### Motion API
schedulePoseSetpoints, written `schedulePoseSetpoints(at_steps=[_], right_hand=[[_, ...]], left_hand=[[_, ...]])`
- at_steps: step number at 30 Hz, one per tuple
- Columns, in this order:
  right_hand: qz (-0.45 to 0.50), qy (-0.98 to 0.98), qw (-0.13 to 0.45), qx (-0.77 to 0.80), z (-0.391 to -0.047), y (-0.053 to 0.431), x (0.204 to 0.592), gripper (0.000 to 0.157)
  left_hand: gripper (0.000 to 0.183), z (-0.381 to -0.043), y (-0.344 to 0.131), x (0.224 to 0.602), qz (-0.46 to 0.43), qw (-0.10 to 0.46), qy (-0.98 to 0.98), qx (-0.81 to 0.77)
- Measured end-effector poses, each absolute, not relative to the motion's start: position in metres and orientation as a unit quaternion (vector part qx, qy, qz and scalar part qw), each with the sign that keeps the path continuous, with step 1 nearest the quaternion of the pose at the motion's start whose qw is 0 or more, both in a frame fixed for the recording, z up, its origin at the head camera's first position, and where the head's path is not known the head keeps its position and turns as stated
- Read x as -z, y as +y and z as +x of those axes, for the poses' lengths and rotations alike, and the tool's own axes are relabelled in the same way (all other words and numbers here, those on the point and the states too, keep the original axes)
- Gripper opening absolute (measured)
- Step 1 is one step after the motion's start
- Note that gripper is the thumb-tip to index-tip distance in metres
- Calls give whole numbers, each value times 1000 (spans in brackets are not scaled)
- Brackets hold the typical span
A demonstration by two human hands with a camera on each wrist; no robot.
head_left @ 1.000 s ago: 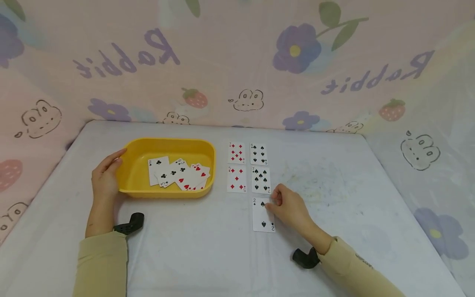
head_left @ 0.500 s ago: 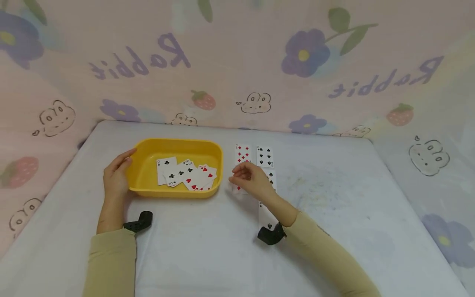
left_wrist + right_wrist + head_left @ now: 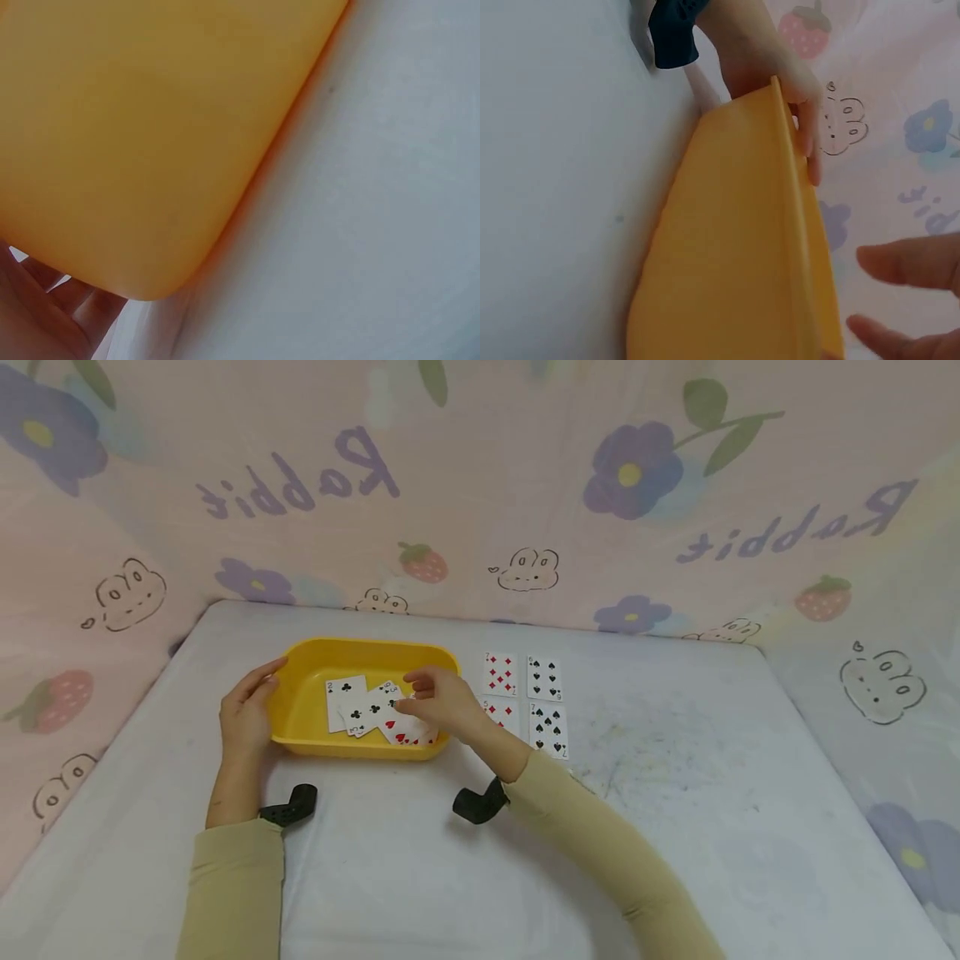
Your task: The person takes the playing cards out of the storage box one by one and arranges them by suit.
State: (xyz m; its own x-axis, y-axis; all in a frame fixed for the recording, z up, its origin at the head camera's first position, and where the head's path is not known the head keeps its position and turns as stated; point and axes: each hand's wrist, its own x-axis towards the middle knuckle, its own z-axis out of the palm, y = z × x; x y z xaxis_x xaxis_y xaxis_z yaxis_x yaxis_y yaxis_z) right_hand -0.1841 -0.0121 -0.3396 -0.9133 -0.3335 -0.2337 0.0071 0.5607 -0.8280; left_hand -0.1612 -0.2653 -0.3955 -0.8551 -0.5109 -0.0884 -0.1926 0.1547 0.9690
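In the head view a yellow plastic tray (image 3: pixel 363 748) stands left of the middle. Inside it lie several loose playing cards (image 3: pixel 366 710), among them a two of clubs (image 3: pixel 346 688) and some hearts. My left hand (image 3: pixel 246 710) holds the tray's left end, fingers and thumb at the rim; the right wrist view also shows this hand (image 3: pixel 769 71). Over the tray's right part is my right hand (image 3: pixel 442 700), above the cards. Its thumb and a finger (image 3: pixel 915 259) are spread apart in the right wrist view, with nothing seen between them.
Right of the tray lie a seven of diamonds (image 3: pixel 499 673), a five of diamonds (image 3: pixel 502 710), a six of spades (image 3: pixel 543 678) and a seven of spades (image 3: pixel 549 730). My right sleeve (image 3: pixel 600 835) hides the spot in front of them. A patterned curtain (image 3: pixel 465 485) surrounds the table.
My right hand has left the two of spades and moved left, across the laid-out cards, to above the tray. The left hand stays on the tray. The head view has shifted slightly.
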Motion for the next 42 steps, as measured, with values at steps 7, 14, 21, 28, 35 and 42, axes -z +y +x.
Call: schedulePoseSetpoints(at_steps=[7,14,21,28,35,42], right_hand=[[-76,909,229,340,-198,-37,352,66],[-81,935,222,264,-204,-42,364,80],[-103,955,203,189,-199,-43,366,76],[-111,959,168,202,-202,-40,366,45],[-145,947,171,229,-212,-35,356,41],[-145,925,181,302,-220,-31,353,48]], left_hand=[[36,-160,-264,395,227,131,-747,611],[35,-161,-260,395,222,132,-744,616],[36,-162,-259,395,213,132,-751,611],[35,-162,-259,394,211,134,-746,617],[35,-162,-262,395,214,134,-749,613],[34,-161,-265,397,222,135,-748,610]])
